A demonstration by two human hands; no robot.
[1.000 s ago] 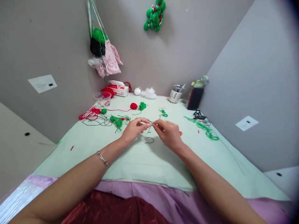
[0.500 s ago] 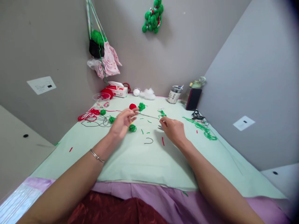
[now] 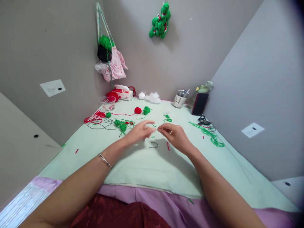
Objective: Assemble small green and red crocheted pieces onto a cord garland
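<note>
Above the middle of the table, my left hand (image 3: 140, 131) reaches right with its index finger and thumb apart, and I see nothing in it. Just beside its fingertips, my right hand (image 3: 175, 134) is closed in a pinch; what sits between those fingertips is too small to make out. A curved piece of black yarn (image 3: 154, 145) lies on the table below the hands. Near it is a short red yarn piece (image 3: 168, 146). Green balled pieces (image 3: 122, 126) with trailing strands lie left of my left hand, close to its wrist.
A red yarn ball (image 3: 137, 110) and a green tangle (image 3: 146, 110) lie beyond the hands. Red yarn (image 3: 95, 116) and a plastic tub (image 3: 108, 104) are at left. Green strands (image 3: 211, 136), black-handled scissors (image 3: 203, 121) and a phone (image 3: 199, 104) stand or lie at right.
My hands have come together, the left moving right and opening. The dark strand stretched between them and the metal blades by my right hand no longer show. The camera view has shifted slightly.
</note>
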